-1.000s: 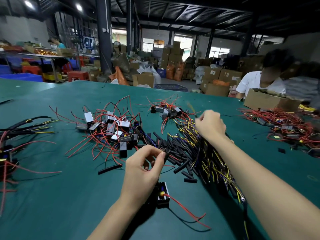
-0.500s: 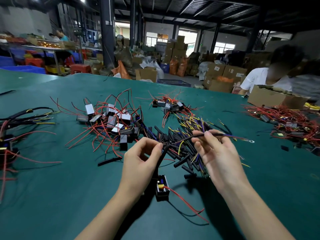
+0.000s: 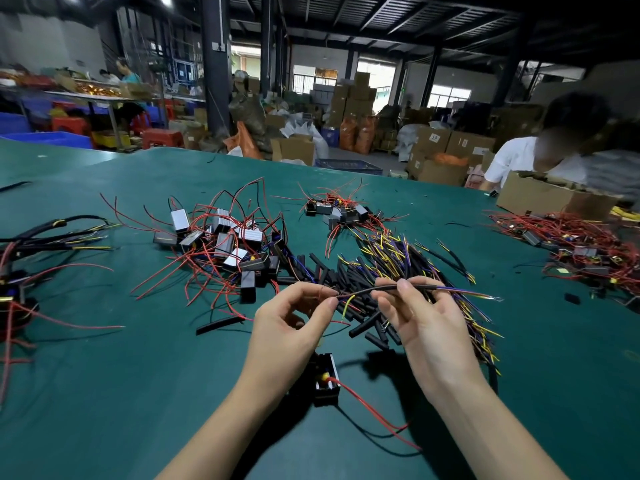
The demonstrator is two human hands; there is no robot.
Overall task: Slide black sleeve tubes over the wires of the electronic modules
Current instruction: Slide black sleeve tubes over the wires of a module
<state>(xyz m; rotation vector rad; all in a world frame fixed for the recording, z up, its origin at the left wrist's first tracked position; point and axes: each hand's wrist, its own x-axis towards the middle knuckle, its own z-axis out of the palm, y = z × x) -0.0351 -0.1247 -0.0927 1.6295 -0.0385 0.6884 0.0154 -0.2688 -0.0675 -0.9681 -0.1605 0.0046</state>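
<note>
Above one black module point(image 3: 326, 379) half hidden beneath the left hand point(image 3: 289, 332), one sleeved wire point(image 3: 408, 289) is pinched by both hands, right hand point(image 3: 424, 317) included; sleeve tubes point(image 3: 346, 278) behind are uncountable.

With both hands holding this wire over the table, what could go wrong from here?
1. The yellow wire end bends down away from the purple one, so it may miss a sleeve mouth.
2. The left hand pinches only the wire tips; they could slip free.
3. The red wire of the module trails under the right hand's forearm and might snag.
</note>
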